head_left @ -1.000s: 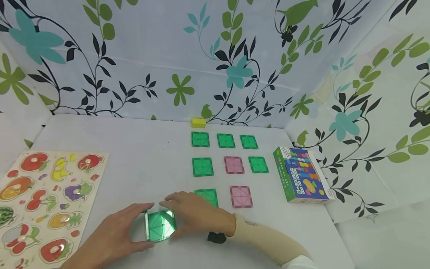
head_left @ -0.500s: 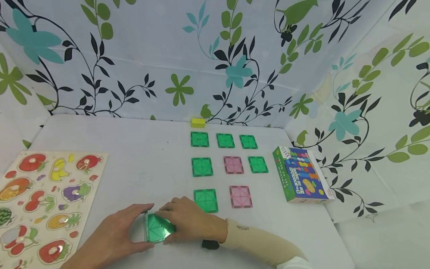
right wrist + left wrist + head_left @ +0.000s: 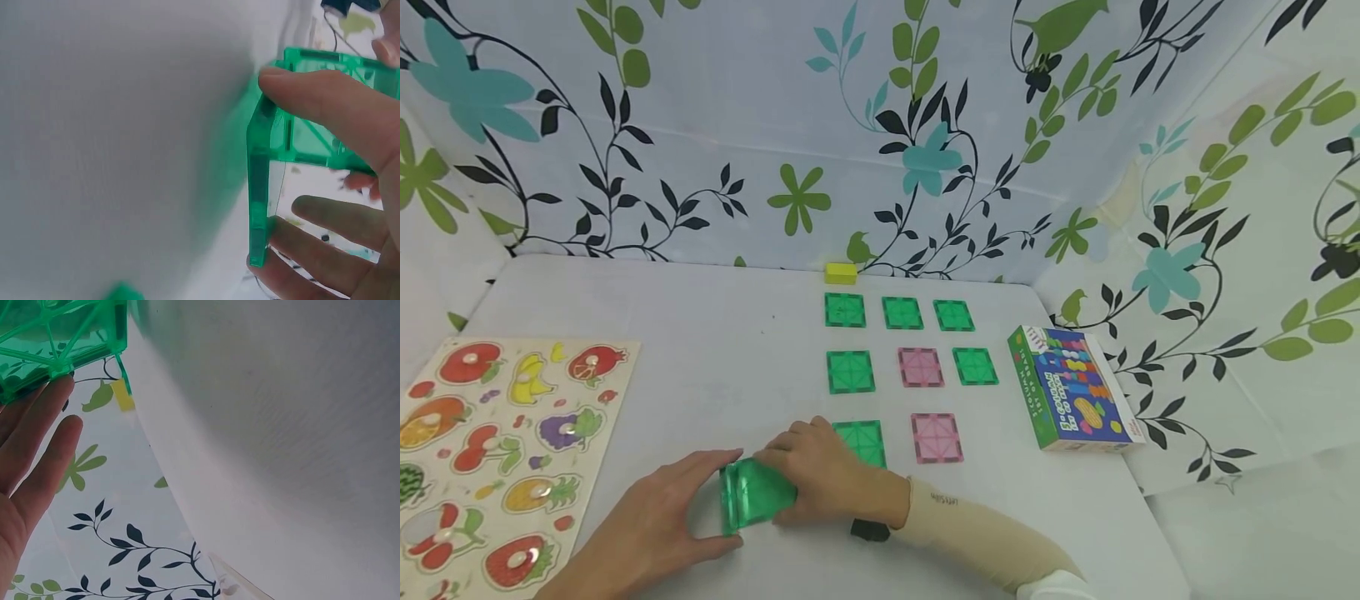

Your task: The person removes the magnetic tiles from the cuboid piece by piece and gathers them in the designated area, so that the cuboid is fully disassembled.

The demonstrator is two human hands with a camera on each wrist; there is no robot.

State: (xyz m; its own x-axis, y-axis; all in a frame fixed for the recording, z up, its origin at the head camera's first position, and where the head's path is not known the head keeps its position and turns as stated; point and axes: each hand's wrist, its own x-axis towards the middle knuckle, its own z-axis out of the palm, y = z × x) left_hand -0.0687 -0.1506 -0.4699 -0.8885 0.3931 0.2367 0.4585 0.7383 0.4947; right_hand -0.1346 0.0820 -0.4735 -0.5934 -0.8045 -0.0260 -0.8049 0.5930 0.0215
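Note:
My left hand (image 3: 658, 517) holds an upright green magnetic tile (image 3: 728, 502) between thumb and fingertips near the table's front. Close to its right, my right hand (image 3: 835, 479) grips another green square tile (image 3: 769, 492), which is tilted and meets the upright one along an edge. In the left wrist view, fingertips touch the lower edge of a green tile (image 3: 56, 331). The right wrist view shows the thumb on the top edge of a green tile (image 3: 257, 194) and fingertips at its lower end, with another green tile (image 3: 306, 140) joined at an angle behind.
Several green tiles (image 3: 851, 372) and two pink tiles (image 3: 937, 438) lie flat in rows. A yellow block (image 3: 840, 273) is at the back edge. On the right lies a colourful box (image 3: 1075, 390); on the left, a fruit puzzle board (image 3: 523, 450). A black object (image 3: 870, 530) sits beside the right wrist.
The right hand has regripped the green tile and tilted it, so less of its face shows. The left hand has stayed nearly still around its upright tile.

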